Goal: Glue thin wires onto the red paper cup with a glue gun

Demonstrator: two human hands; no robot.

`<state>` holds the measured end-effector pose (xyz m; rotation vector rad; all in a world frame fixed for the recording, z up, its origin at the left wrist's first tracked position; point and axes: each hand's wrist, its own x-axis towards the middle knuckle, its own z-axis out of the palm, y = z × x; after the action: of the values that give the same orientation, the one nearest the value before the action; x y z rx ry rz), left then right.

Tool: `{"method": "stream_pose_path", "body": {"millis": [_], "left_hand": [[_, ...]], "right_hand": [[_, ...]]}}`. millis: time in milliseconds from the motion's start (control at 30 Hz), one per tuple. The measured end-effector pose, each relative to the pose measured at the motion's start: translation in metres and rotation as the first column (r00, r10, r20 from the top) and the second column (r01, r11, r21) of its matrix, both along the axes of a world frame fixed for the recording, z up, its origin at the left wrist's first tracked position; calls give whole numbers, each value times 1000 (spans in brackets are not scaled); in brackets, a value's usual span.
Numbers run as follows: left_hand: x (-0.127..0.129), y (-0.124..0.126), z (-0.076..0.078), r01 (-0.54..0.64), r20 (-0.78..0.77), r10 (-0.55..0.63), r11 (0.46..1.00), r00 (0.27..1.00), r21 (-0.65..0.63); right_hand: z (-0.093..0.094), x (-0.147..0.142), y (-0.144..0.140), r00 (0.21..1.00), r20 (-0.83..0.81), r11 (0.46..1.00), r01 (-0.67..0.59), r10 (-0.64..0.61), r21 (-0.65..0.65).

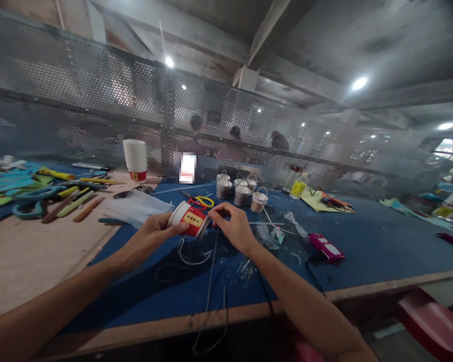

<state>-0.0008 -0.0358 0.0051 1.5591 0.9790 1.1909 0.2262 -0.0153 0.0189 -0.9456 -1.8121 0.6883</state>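
Note:
My left hand (158,229) is closed around a red and white paper cup (191,220), tipped on its side with its open rim to the left. A yellow label with dark characters shows on the red band. At the cup's base end, my right hand (230,223) pinches a thin grey cord (212,266), whose exact hold is partly hidden by the fingers. The cord trails down over the table edge. A loose loop of pale cord (194,261) lies below the cup. Just behind are scissors (202,202) with red and yellow handles.
Several small cord-wrapped buckets (241,193) stand behind my right hand. A stack of paper cups (135,156), blue-handled scissors (26,207) and tools are leftward. To the right are a glue bottle (297,188), a magenta device (326,248) and thin wires (249,264). Perforated mesh (136,100) rises behind.

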Motion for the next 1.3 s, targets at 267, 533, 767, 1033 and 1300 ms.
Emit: {"method": "stream_pose_path", "body": {"millis": [267,533,767,1033,1300], "left_hand": [[-2,0,0,20,12,-20,1000,1000,-1],[-4,0,-2,29,16,-29,1000,999,-9],[-3,-1,0,29,21,-29,1000,999,-3],[-3,-1,1,34,-2,-34,999,999,11],[-3,-6,5,79,-34,-79,997,996,-8]], "right_hand": [[-1,0,1,1000,-9,1000,-8,8,23],[0,-1,1,999,-29,999,-20,21,34],[-1,-1,0,998,-43,999,-34,35,32],[-2,0,2,992,-102,997,-79,79,-1],[-5,1,5,994,-94,998,-54,55,9]]}}
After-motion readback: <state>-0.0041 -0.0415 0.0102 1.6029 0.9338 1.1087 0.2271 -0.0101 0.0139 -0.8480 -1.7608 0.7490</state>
